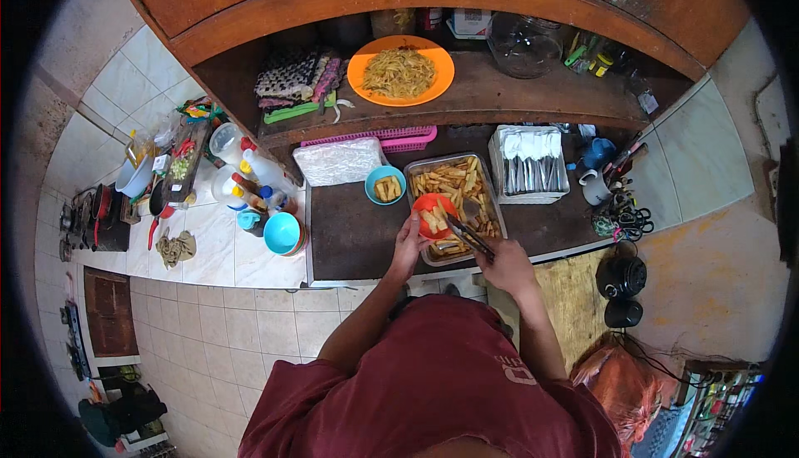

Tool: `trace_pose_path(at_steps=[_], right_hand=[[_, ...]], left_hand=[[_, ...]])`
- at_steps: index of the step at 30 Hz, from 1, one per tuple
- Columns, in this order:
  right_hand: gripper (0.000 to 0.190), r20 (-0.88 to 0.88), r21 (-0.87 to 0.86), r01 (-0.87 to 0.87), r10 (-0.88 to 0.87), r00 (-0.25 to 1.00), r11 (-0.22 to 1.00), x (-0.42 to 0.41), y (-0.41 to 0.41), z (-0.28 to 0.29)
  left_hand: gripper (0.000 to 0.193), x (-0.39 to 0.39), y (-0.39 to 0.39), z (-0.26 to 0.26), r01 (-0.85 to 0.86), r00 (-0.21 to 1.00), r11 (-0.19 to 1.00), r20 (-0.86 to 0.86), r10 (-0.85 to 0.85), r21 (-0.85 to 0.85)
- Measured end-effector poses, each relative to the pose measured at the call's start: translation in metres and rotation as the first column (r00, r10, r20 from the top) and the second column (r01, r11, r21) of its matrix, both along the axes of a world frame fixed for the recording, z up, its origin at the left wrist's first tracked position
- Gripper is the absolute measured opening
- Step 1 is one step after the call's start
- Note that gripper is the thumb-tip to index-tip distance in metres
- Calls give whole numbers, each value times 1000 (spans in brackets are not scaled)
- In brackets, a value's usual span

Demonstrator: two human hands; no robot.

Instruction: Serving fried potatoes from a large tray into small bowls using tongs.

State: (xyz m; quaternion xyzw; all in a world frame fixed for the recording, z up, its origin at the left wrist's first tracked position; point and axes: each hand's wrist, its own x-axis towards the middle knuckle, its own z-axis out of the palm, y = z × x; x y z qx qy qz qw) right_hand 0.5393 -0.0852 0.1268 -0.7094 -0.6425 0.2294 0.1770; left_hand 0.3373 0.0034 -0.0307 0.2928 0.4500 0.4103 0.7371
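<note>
My left hand (409, 244) holds a small red bowl (435, 234) with several pale fried sticks in it, above a clear plastic tray of fried sticks (460, 174). My right hand (509, 266) is closed around metal tongs (472, 238), whose tips reach the bowl's right edge, by the sticks. Just left of the tray, a turquoise bowl (379, 194) with a few fried pieces stands on the dark counter.
A white box of cutlery (530, 191) stands right of the tray. A plastic-wrapped slab (339, 161) lies to the left. On the shelf is an orange plate (444, 75) of noodles. Stacked bowls (283, 234) and several bottles (269, 171) stand farther left; scissors (638, 223) are at right.
</note>
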Motion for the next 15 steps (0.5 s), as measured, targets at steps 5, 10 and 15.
trace_pose_path(at_steps=[5, 10, 15], right_hand=[[22, 149, -18, 15, -12, 989, 1000, -11, 3, -11], [30, 239, -4, -2, 3, 971, 1000, -19, 6, -19], [29, 196, -11, 19, -16, 981, 1000, -16, 4, 10]], left_hand=[[69, 1, -7, 20, 21, 1000, 999, -10, -21, 36], [70, -3, -8, 18, 45, 999, 998, -30, -44, 46], [68, -12, -9, 14, -27, 1000, 999, -13, 27, 43]])
